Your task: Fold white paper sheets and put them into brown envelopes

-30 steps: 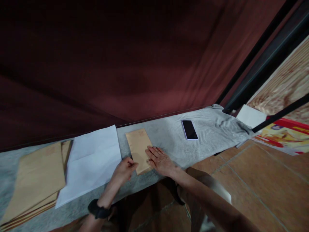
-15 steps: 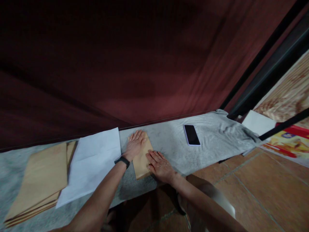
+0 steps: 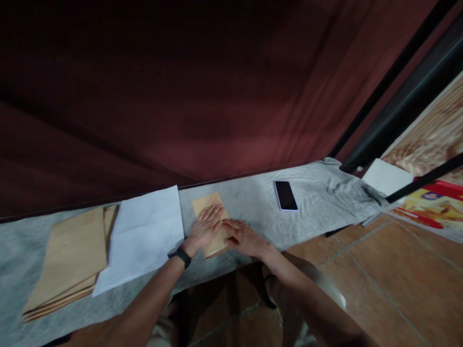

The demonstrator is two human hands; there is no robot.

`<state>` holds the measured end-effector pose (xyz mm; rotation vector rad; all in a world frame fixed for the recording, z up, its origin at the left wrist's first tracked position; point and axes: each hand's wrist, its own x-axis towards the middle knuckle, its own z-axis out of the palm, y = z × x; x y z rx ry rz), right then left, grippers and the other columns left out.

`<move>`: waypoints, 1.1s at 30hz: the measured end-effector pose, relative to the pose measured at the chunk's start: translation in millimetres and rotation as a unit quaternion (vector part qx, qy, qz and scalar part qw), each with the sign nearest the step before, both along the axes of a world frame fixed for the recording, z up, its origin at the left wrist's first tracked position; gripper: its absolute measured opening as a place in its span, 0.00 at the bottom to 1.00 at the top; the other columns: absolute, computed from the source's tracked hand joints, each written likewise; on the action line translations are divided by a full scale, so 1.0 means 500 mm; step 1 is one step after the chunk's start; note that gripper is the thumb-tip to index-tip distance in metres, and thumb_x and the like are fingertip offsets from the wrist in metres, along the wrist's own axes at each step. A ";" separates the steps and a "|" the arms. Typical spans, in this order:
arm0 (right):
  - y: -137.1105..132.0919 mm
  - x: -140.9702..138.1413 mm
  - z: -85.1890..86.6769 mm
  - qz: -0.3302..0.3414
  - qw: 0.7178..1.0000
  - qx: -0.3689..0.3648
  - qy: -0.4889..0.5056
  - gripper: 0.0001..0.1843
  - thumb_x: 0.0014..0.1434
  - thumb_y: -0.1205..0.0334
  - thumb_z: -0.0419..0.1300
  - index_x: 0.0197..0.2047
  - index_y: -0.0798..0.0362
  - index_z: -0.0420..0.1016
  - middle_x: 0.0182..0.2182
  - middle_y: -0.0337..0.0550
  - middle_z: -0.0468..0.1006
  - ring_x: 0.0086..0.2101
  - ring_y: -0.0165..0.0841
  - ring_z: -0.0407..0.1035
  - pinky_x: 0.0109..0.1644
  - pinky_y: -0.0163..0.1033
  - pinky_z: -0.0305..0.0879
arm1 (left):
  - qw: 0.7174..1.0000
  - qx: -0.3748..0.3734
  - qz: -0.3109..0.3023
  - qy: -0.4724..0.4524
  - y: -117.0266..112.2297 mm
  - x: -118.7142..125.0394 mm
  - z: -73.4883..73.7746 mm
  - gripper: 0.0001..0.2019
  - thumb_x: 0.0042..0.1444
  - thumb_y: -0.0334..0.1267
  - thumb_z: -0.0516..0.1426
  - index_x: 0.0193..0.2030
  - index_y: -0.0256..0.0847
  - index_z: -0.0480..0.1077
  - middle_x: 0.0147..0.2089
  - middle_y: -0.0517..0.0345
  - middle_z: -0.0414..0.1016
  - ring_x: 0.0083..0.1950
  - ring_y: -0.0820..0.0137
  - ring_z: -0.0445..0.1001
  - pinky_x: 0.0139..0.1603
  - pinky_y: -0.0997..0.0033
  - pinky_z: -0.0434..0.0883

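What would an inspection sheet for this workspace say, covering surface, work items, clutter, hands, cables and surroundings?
Surface: gray cloth, wrinkled toward the right end.
Work items: small brown envelope under the hands; white paper to its left, then a stack of larger brown envelopes.
Clutter: phone lying right of the small envelope, its screen up and dark.
Hands: left hand flat on the small envelope; right hand touching its right side.
Cables: nothing clearly seen.
Surroundings: dark red backdrop behind; tiled floor below; red-and-yellow printed panel at far right.
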<state>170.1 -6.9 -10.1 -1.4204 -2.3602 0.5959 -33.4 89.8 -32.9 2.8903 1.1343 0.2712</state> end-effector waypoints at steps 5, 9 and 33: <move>-0.005 0.024 0.015 0.027 0.999 -0.014 0.027 0.34 0.66 0.62 0.60 0.72 0.57 0.58 0.71 0.53 0.58 0.69 0.36 0.52 0.73 0.43 0.49 | 0.999 -0.037 -0.029 -0.005 -0.080 -0.020 0.005 0.28 0.72 0.46 0.39 0.76 0.41 0.49 0.77 0.52 0.52 0.77 0.65 0.50 0.77 0.54 0.50; -0.016 0.040 0.031 0.055 0.998 -0.006 0.033 0.38 0.61 0.58 0.67 0.71 0.49 0.61 0.70 0.46 0.61 0.68 0.35 0.55 0.72 0.41 0.52 | 0.996 -0.070 -0.049 -0.023 -0.139 -0.043 0.014 0.28 0.73 0.46 0.40 0.76 0.44 0.47 0.77 0.53 0.53 0.77 0.68 0.51 0.77 0.57 0.51; -0.138 -0.084 -0.031 -0.004 0.991 0.133 -0.029 0.31 0.70 0.52 0.56 0.70 0.60 0.62 0.68 0.55 0.64 0.68 0.40 0.56 0.73 0.48 0.53 | 0.987 -0.066 0.065 -0.130 -0.199 -0.046 -0.002 0.27 0.68 0.32 0.44 0.73 0.40 0.55 0.73 0.45 0.61 0.75 0.62 0.57 0.74 0.50 0.60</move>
